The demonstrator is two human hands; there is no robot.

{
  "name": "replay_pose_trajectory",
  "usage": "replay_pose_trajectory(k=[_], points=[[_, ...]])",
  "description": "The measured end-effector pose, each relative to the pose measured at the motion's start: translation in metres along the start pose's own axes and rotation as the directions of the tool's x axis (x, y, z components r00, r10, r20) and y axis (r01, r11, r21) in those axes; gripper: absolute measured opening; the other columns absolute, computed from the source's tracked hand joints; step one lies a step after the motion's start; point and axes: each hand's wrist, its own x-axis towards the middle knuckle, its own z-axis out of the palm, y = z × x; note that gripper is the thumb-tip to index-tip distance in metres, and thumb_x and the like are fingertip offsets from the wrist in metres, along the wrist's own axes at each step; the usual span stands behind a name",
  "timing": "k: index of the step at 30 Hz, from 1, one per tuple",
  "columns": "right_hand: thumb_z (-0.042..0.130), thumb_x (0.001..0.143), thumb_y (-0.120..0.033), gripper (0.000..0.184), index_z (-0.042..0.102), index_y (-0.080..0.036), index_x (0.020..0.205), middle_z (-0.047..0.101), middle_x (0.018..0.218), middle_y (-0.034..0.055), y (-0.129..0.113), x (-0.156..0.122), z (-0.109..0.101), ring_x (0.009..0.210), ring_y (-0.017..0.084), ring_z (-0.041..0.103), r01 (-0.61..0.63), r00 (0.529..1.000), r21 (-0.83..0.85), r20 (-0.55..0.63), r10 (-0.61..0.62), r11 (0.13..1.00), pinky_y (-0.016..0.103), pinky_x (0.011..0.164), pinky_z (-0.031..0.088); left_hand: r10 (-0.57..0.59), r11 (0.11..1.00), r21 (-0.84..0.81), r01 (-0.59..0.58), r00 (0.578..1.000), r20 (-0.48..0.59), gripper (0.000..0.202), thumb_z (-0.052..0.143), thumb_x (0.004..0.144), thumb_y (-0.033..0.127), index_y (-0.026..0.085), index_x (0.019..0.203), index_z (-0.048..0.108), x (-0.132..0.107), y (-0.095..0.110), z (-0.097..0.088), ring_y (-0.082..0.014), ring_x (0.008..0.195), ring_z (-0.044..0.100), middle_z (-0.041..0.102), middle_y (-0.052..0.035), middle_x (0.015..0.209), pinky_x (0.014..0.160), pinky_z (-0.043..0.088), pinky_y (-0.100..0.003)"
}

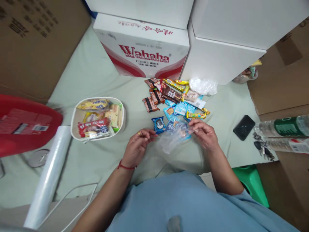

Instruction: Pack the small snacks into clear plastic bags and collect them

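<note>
A clear plastic bag (169,141), partly blurred, hangs between my two hands above the cloth. My left hand (140,141) pinches one side of it, thumb against fingers. On the other side, my right hand (204,132) grips it with closed fingertips. Just beyond the bag lies a small dark blue snack packet (159,125), close to my left fingertips. Light blue packets (181,108) show behind and through the film. Brown wafer packets (151,104), a cocoa packet (172,93) and yellow-wrapped bars (196,115) make up the heap farther back.
A white basket (123,119) of packaged snacks stands at left, near a plastic film roll (49,174) and a red container (26,125). Crumpled clear plastic (203,86) lies by the Wahaha carton (147,48). A phone (244,127), keys (263,149) and bottles (285,126) are at right.
</note>
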Motion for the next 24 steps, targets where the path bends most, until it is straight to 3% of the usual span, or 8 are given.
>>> replay_pose_trajectory(k=[4, 6, 9, 12, 15, 18, 22, 24], points=[[0.077, 0.089, -0.038, 0.015, 0.078, -0.025, 0.082, 0.069, 0.111, 0.009, 0.001, 0.001, 0.003, 0.098, 0.023, 0.064, -0.01, 0.999, 0.038, 0.038, 0.009, 0.999, 0.04, 0.087, 0.054, -0.037, 0.999, 0.034, 0.038, 0.999, -0.032, 0.029, 0.077, 0.079, 0.044, 0.02, 0.086, 0.063, 0.001, -0.002, 0.002, -0.0292, 0.11, 0.069, 0.072, -0.01, 0.116, 0.086, 0.056, -0.039], [0.077, 0.087, -0.039, 0.017, 0.077, -0.024, 0.078, 0.069, 0.109, 0.0092, 0.0, 0.003, 0.008, 0.094, 0.023, 0.064, -0.028, 0.999, 0.068, 0.038, 0.025, 0.997, 0.04, 0.087, 0.054, 0.012, 0.982, 0.191, -0.001, 0.998, -0.054, 0.037, 0.073, 0.085, 0.053, 0.021, 0.101, 0.065, 0.001, -0.006, 0.008, -0.029, 0.114, 0.068, 0.07, -0.0105, 0.123, 0.09, 0.055, -0.04], [0.079, 0.083, -0.037, 0.017, 0.076, -0.023, 0.075, 0.068, 0.107, 0.0094, -0.001, 0.005, 0.019, 0.092, 0.023, 0.063, -0.05, 0.998, 0.149, 0.047, 0.044, 0.988, 0.039, 0.084, 0.055, 0.143, 0.87, 0.479, -0.116, 0.989, -0.021, 0.052, 0.072, 0.087, 0.056, 0.022, 0.124, 0.063, 0.002, -0.016, 0.022, -0.0288, 0.127, 0.061, 0.066, -0.012, 0.132, 0.102, 0.051, -0.042], [0.077, 0.083, -0.032, 0.013, 0.076, -0.022, 0.075, 0.068, 0.107, 0.0092, -0.002, 0.007, 0.029, 0.09, 0.021, 0.063, -0.082, 0.994, 0.264, 0.093, 0.059, 0.961, 0.037, 0.078, 0.056, 0.193, 0.811, 0.569, -0.138, 0.98, -0.038, 0.058, 0.076, 0.082, 0.056, 0.021, 0.128, 0.063, 0.005, -0.027, 0.039, -0.0285, 0.127, 0.06, 0.064, -0.013, 0.135, 0.104, 0.05, -0.043], [0.073, 0.083, -0.026, 0.011, 0.074, -0.021, 0.072, 0.069, 0.105, 0.0086, -0.004, 0.008, 0.036, 0.085, 0.019, 0.062, -0.073, 0.989, 0.347, 0.148, 0.022, 0.935, 0.035, 0.076, 0.056, 0.099, 0.853, 0.517, -0.07, 0.995, -0.027, 0.046, 0.073, 0.083, 0.059, 0.019, 0.103, 0.068, 0.01, -0.033, 0.051, -0.0222, 0.099, 0.066, 0.071, -0.0077, 0.106, 0.088, 0.053, -0.036], [0.071, 0.079, -0.024, 0.013, 0.069, -0.02, 0.068, 0.069, 0.104, 0.0077, -0.005, 0.012, 0.038, 0.084, 0.019, 0.061, -0.066, 0.985, 0.327, 0.169, 0.011, 0.943, 0.035, 0.077, 0.055, 0.053, 0.92, 0.391, -0.04, 0.998, -0.02, 0.046, 0.068, 0.086, 0.065, 0.02, 0.084, 0.061, 0.011, -0.036, 0.058, -0.0148, 0.071, 0.056, 0.061, 0.0009, 0.075, 0.068, 0.047, -0.028], [0.071, 0.082, -0.027, 0.008, 0.068, -0.023, 0.087, 0.065, 0.116, 0.0063, 0.001, 0.017, 0.031, 0.096, 0.02, 0.061, -0.112, 0.988, 0.02, -0.105, 0.113, 0.994, 0.033, 0.082, 0.055, 0.164, 0.971, 0.208, -0.12, 0.964, -0.21, 0.045, 0.071, 0.087, 0.062, 0.023, 0.079, 0.051, 0.012, -0.037, 0.056, -0.0113, 0.06, 0.044, 0.048, 0.0057, 0.064, 0.058, 0.039, -0.024], [0.071, 0.086, -0.032, 0.013, 0.066, -0.024, 0.095, 0.064, 0.105, 0.0048, 0.005, 0.015, 0.028, 0.092, 0.019, 0.061, -0.149, 0.97, -0.152, -0.214, 0.115, 0.977, 0.032, 0.081, 0.054, 0.153, 0.986, 0.113, -0.123, 0.937, -0.315, 0.043, 0.074, 0.085, 0.057, 0.023, 0.079, 0.047, 0.014, -0.037, 0.051, -0.0104, 0.057, 0.041, 0.045, 0.007, 0.063, 0.054, 0.037, -0.023]])
